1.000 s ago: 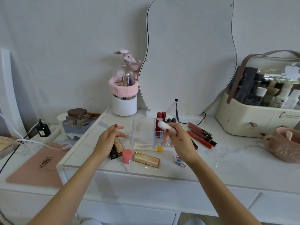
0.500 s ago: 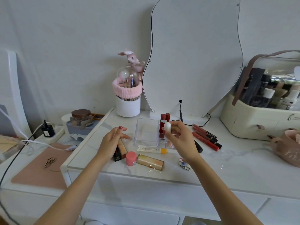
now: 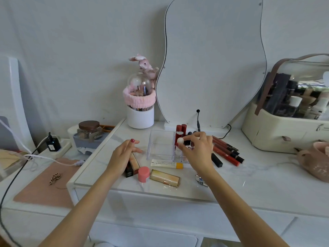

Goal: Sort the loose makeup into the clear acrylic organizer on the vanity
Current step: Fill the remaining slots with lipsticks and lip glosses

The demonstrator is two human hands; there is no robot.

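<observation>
White marble-patterned vanity top (image 3: 258,177) is seen below a wavy-edged mirror (image 3: 213,59), with a clear acrylic organizer (image 3: 161,146) set near its back edge. A small white round-ended makeup tube (image 3: 180,140) is pinched by the curled fingers of the right hand (image 3: 197,150) above the organizer's small compartments; its rounded end is turned towards the camera and slightly up, so its long axis is seen almost end-on and runs down into the hand. The right forearm is stretched forward from the lower right, with the wrist bent left. The left hand (image 3: 122,155) is laid with loose, nearly straight fingers on a beige rectangular tube with a black cap (image 3: 132,165), and nothing is gripped. Red lipsticks (image 3: 181,130) are stood upright in the rear compartments. A pink-capped jar (image 3: 143,174), a gold rectangular case (image 3: 164,178) and a white tube with a yellow cap (image 3: 167,164) are left lying in front of the organizer.
</observation>
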